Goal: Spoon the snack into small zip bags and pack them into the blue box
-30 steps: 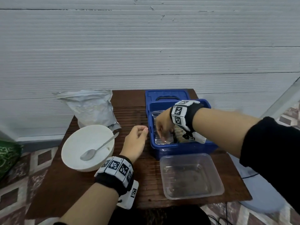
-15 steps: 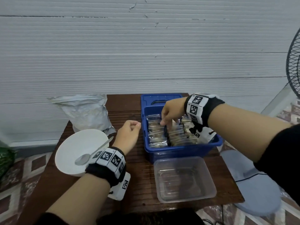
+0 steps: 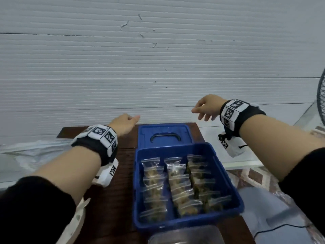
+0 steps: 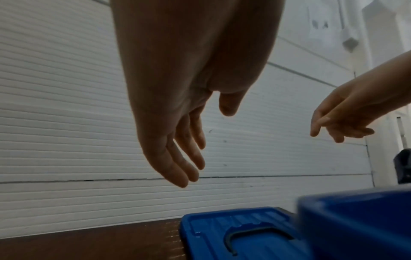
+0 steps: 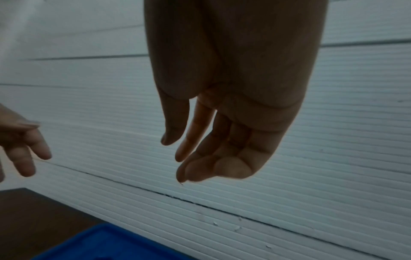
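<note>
1. Blue box (image 3: 226,175), head view: it sits open on the brown table (image 3: 109,205) and holds three rows of filled small zip bags (image 3: 177,184), overlapped from its far wall to its near wall. By my judgement the spooning and packing are done or close to it; the box's near left corner may still have room. The blue lid (image 3: 165,132) lies flat, handle up, touching the box's far wall, so closing is what I judge is left. A clear tub (image 3: 184,235) sits against the box's near wall. A crumpled bag (image 3: 26,152) lies well to the left of the box.

2. Same view, hands: my left hand (image 3: 124,124) hovers beyond the box's far left corner, just beside the lid's left edge, fingers loose and nothing in it. My right hand (image 3: 207,108) hangs in the air above and beyond the box's far right corner, fingers slack and drooping, holding nothing.

3. Left wrist view: my left hand (image 4: 177,137) hangs with its fingers nearly straight, empty, above the table to the left of the lid (image 4: 240,234); the box (image 4: 355,219) is a blurred wall on the near side of the lid. My right hand (image 4: 347,116) shows higher, past the box, nothing between its fingers.

4. Right wrist view: my right hand (image 5: 222,133) is relaxed, fingers gently bent, empty; the wall is behind it. Only a blue corner (image 5: 106,244) shows below; I cannot tell whether it is lid or box. My left hand (image 5: 20,146) enters at the edge, open.
</note>
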`<state>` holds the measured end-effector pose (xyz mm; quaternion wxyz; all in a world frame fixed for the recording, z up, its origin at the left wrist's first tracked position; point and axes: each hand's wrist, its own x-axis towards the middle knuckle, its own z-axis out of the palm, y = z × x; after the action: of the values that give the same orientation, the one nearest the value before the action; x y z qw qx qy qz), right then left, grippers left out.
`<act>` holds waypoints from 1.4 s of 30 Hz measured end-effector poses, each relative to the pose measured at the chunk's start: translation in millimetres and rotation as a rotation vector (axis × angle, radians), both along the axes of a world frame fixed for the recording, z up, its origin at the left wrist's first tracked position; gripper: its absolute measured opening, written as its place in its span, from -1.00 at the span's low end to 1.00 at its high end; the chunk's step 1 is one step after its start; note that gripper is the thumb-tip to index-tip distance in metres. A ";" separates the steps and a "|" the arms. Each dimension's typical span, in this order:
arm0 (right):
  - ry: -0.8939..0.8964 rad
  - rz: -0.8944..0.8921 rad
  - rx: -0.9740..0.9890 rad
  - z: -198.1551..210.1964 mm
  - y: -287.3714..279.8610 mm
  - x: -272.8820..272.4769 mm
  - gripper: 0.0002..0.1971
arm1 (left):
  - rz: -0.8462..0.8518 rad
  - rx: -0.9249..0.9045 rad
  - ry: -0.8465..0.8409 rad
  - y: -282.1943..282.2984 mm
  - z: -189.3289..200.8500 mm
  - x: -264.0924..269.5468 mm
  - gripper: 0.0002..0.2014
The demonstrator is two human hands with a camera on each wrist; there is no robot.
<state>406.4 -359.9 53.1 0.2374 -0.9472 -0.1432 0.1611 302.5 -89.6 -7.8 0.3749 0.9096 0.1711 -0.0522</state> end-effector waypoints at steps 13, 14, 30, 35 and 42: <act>0.364 -0.090 0.019 -120.0 -8.3 89.8 -0.37 | 0.117 -0.210 0.309 10.7 -74.8 89.6 -0.22; 0.385 -0.081 0.002 -128.8 -7.6 90.5 -0.34 | 0.113 -0.215 0.320 11.5 -82.3 93.3 -0.22; 0.189 -0.146 0.296 -88.6 -4.7 89.5 -0.38 | 0.146 -0.214 -0.098 22.4 -53.7 104.3 -0.82; 0.069 -0.194 0.398 -24.4 -13.6 65.2 -0.43 | 0.174 -0.308 -0.210 10.1 -0.9 81.7 -0.52; 0.042 -0.239 0.421 17.2 -42.0 -11.7 -0.51 | 0.115 -0.268 -0.197 -19.5 50.8 4.0 -0.59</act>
<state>394.7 -401.9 70.3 0.4498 -0.8836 -0.0558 0.1180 306.5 -109.0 43.1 0.5101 0.8409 0.1770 0.0362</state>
